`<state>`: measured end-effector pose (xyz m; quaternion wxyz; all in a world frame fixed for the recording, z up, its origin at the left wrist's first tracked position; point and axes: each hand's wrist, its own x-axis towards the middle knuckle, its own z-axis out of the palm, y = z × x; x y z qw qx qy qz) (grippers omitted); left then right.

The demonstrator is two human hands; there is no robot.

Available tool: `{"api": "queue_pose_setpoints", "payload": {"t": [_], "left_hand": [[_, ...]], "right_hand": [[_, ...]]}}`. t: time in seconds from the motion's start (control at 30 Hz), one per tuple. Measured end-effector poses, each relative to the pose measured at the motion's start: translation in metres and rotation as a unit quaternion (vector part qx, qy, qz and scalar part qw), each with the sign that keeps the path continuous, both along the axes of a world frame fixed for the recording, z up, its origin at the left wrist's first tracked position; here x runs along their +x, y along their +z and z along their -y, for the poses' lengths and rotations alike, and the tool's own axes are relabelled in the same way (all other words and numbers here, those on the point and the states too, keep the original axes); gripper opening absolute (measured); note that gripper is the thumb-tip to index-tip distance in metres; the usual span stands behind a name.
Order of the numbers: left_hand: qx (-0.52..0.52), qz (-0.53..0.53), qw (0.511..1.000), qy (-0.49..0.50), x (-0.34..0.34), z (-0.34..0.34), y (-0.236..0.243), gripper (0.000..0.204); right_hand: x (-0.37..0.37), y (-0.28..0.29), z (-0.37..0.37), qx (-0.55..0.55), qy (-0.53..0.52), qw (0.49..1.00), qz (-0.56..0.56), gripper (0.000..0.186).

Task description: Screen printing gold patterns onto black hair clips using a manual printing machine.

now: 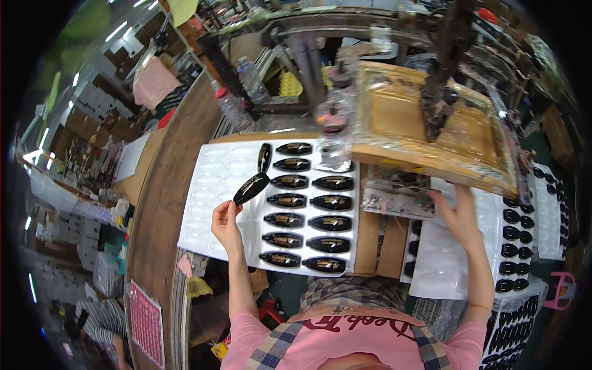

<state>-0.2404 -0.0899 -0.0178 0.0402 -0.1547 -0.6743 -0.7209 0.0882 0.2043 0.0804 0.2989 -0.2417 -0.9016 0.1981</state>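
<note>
- The wooden workbench [179, 154] curves up the left of the frame and runs across its middle.
- At centre left a white moulded tray [209, 203] lies flat on it; its right half carries rows of black oval pieces [308, 203] with gold print, its left pockets are bare.
- Just right of that tray, two plain wooden slats [379, 240] lie side by side at the bench's near edge.
- At lower right a second white tray [444, 265] rests there, with black ovals along its right side.
- At upper centre, two clear plastic bottles [240, 92] stand on the bench.
- In the upper right sits a wooden printing frame [431, 123], tilted.
</note>
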Motion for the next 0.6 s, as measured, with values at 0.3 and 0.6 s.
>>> {"api": "queue_pose_setpoints", "payload": {"t": [0.3,0.6], "left_hand": [[-0.037,0.031,0.998,0.037,0.001,0.022,-0.04,0.008],[-0.329,-0.152,0.931,0.056,0.012,0.007,-0.037,0.019]], "right_hand": [[0.087,-0.006,0.01,-0.104,-0.136,0.985,-0.036,0.042],[0.186,-0.03,0.014,0.003,-0.358,0.932,0.054,0.045]]}}
